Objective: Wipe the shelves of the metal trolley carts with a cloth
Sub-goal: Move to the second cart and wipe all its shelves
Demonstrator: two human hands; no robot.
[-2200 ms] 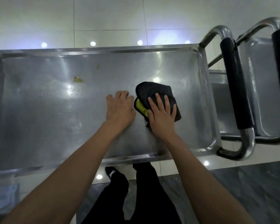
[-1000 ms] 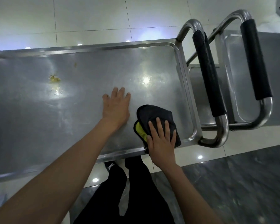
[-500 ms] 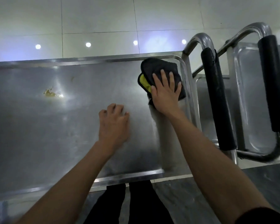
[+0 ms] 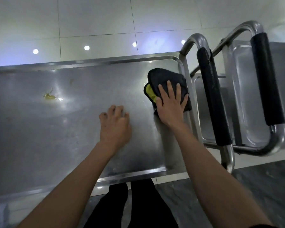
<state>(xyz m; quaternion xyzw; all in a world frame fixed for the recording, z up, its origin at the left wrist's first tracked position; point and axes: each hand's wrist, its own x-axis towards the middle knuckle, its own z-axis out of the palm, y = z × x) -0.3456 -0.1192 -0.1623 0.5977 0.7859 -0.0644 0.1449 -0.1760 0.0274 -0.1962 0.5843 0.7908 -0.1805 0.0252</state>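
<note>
The right hand (image 4: 171, 104) presses the dark cloth (image 4: 164, 79) flat-fingered into the top shelf's (image 4: 31, 137) far right corner; the left hand (image 4: 114, 127) rests loosely curled, empty; wiping is underway; the yellow stain (image 4: 49, 96) likely needs a leftward sweep.

Right hand (image 4: 170, 105) with folded cloth (image 4: 166, 79): swept from the near edge of the top shelf (image 4: 72, 129) up to its far corner by the black-padded handle (image 4: 212, 99) | Left hand (image 4: 114, 127): fingers, earlier flat on the shelf, now curled at the tips
</note>
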